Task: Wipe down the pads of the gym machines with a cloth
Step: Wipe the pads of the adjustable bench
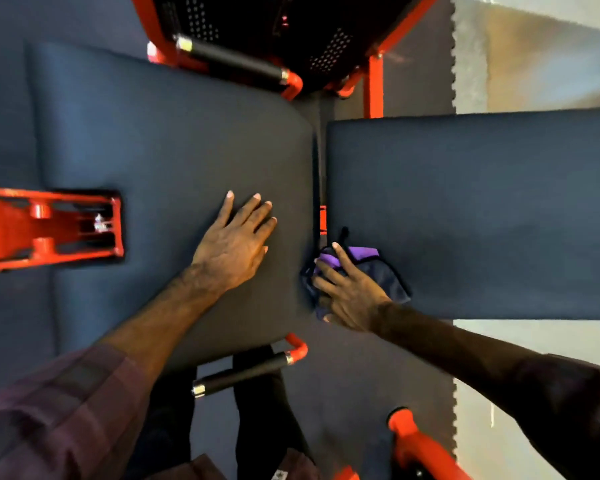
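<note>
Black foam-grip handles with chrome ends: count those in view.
2. One black foam-grip handle sits beyond the dark padded seat; the other sits at its near edge. More may be hidden.

- Left sleeve [59,410]: dark maroon plaid, pushed up past the forearm.
- Right sleeve [575,410]: same dark plaid cloth, ending mid-forearm.
- Trousers [257,403]: black.
- Both hands bare, without rings.

Gym: padded bench [465,209], orange machine frame [373,88].
</note>
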